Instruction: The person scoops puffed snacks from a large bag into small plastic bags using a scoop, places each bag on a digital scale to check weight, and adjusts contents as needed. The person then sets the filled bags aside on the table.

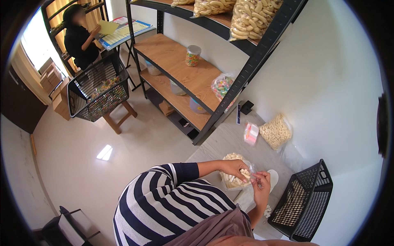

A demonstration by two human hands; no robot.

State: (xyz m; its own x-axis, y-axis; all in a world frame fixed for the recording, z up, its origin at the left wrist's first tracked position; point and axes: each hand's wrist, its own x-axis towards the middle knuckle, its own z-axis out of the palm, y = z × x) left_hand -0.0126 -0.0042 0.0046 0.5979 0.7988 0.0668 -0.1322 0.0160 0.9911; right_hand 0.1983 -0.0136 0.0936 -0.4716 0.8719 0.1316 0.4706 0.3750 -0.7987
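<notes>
On the grey wood-look table [212, 153], a clear plastic bag of pale puffed snack sticks [231, 181] lies in front of me. My left hand [235, 168] is above that bag with several of the snack sticks [245, 174] in its fingers. Facing it, my right hand [261, 184] pinches a small clear plastic pouch [253, 169] near its mouth. The snacks in my left hand are right beside the pouch opening; whether any are inside it cannot be made out.
A black mesh basket [320, 203] holding pale snacks stands by the wall. Farther along the table lie another snack bag [276, 132] and a pack of plastic pouches [251, 133]. A metal-framed shelf [172, 58] adjoins the table. Beyond a second basket [98, 92], a person [78, 40] holds yellow paper.
</notes>
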